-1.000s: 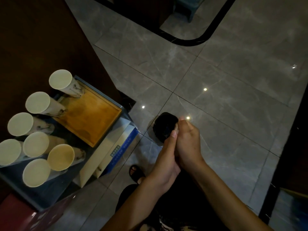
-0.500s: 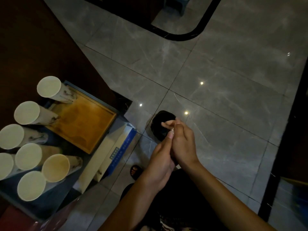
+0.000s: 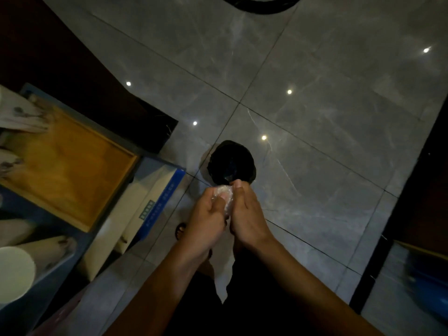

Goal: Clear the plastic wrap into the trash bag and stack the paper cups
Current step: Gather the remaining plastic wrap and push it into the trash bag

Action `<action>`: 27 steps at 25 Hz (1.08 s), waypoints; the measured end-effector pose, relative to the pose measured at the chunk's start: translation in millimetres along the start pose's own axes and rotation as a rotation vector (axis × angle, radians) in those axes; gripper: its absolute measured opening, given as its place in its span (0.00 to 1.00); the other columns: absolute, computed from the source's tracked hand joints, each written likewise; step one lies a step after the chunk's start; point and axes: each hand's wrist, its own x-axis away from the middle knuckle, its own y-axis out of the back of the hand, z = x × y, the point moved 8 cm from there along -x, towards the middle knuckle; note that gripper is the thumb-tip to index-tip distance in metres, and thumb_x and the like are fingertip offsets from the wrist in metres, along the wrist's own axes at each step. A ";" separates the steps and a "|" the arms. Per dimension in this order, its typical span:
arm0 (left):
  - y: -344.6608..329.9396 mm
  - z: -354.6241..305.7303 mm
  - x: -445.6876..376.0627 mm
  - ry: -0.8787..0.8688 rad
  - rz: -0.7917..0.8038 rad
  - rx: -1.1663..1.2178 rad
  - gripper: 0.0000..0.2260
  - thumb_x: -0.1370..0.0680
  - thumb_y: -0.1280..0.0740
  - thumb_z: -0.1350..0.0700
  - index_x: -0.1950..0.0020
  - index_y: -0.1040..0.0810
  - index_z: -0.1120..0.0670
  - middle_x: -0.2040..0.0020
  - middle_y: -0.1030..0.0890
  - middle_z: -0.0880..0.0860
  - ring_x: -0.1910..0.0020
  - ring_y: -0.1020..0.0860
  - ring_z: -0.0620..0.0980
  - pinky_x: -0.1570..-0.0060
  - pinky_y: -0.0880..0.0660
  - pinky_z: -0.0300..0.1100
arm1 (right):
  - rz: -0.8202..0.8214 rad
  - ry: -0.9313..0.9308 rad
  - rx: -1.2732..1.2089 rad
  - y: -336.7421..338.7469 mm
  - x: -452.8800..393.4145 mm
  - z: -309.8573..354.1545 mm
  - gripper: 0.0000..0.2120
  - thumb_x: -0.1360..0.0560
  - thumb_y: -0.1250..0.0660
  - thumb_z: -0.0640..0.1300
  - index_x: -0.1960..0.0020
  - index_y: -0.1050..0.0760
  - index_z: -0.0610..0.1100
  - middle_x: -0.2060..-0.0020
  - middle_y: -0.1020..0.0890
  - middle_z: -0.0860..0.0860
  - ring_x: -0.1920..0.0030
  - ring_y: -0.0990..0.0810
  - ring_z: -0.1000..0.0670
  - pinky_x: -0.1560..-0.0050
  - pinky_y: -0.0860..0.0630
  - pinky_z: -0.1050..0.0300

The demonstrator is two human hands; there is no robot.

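Note:
A crumpled wad of clear plastic wrap (image 3: 224, 197) is pressed between my left hand (image 3: 208, 214) and my right hand (image 3: 247, 214), both closed around it. The hands hover just on the near side of a black trash bag (image 3: 230, 163) that stands open on the grey tiled floor. At the far left edge, white paper cups lie on a low blue table; one cup mouth (image 3: 13, 275) shows at the lower left and another cup's printed side (image 3: 19, 112) at the upper left. Most of the cups are cut off by the frame.
An orange wooden tray (image 3: 65, 166) lies on the blue table (image 3: 31, 214). A white and blue box (image 3: 145, 202) leans beside it on the floor. Dark furniture lines the upper left and the right edge. My sandalled foot (image 3: 180, 230) shows under the left hand.
The view has swung right and closer, pushing the cups off the left edge. My hands have opened slightly around the wrap, which now shows between them, still beside the trash bag.

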 end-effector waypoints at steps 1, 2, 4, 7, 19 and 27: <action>2.8 2.4 -12.3 -0.022 -0.018 -0.079 0.09 0.17 0.43 0.54 0.44 0.24 0.46 0.53 0.17 0.48 0.55 0.17 0.44 0.55 0.19 0.44 | -0.014 -0.032 0.017 -4.5 -10.6 -9.6 0.32 0.26 0.56 0.71 0.40 0.27 0.52 0.43 0.21 0.48 0.42 0.22 0.48 0.37 0.26 0.42; 4.7 4.7 -23.8 -0.049 -0.035 -0.163 0.09 0.17 0.43 0.55 0.44 0.25 0.46 0.53 0.19 0.47 0.54 0.19 0.44 0.53 0.20 0.45 | -0.047 -0.067 -0.004 -5.5 -21.3 -19.0 0.31 0.28 0.53 0.72 0.42 0.26 0.53 0.45 0.20 0.49 0.44 0.20 0.49 0.39 0.25 0.43; 7.8 13.2 -47.6 -0.079 -0.057 -0.265 0.08 0.16 0.43 0.56 0.42 0.26 0.47 0.52 0.21 0.47 0.52 0.21 0.44 0.51 0.21 0.48 | -0.063 -0.152 -0.089 -7.6 -41.9 -37.0 0.24 0.31 0.45 0.70 0.50 0.24 0.54 0.54 0.17 0.51 0.53 0.17 0.50 0.48 0.20 0.47; 6.4 40.8 -94.9 0.067 -0.040 -0.171 0.09 0.16 0.44 0.56 0.41 0.25 0.49 0.49 0.20 0.53 0.52 0.20 0.49 0.52 0.21 0.49 | 0.049 -0.198 -0.142 -14.7 -78.8 -61.0 0.16 0.32 0.35 0.63 0.52 0.22 0.54 0.59 0.15 0.49 0.59 0.17 0.48 0.60 0.22 0.51; -31.5 130.0 -225.5 0.499 -0.034 0.154 0.04 0.22 0.31 0.58 0.57 0.20 0.52 0.58 0.16 0.54 0.60 0.17 0.53 0.53 0.18 0.52 | 0.053 -0.080 0.057 -16.0 -218.6 -121.3 0.09 0.17 0.38 0.40 0.44 0.19 0.41 0.61 0.19 0.56 0.62 0.20 0.63 0.60 0.26 0.76; -74.8 177.0 -283.1 0.749 -0.254 0.357 0.16 0.21 0.33 0.56 0.36 0.24 0.63 0.42 0.20 0.63 0.50 0.21 0.58 0.52 0.24 0.47 | 0.116 0.014 0.330 -31.2 -229.5 -159.4 0.25 0.24 0.37 0.56 0.29 0.30 0.48 0.39 0.25 0.54 0.40 0.25 0.57 0.44 0.28 0.69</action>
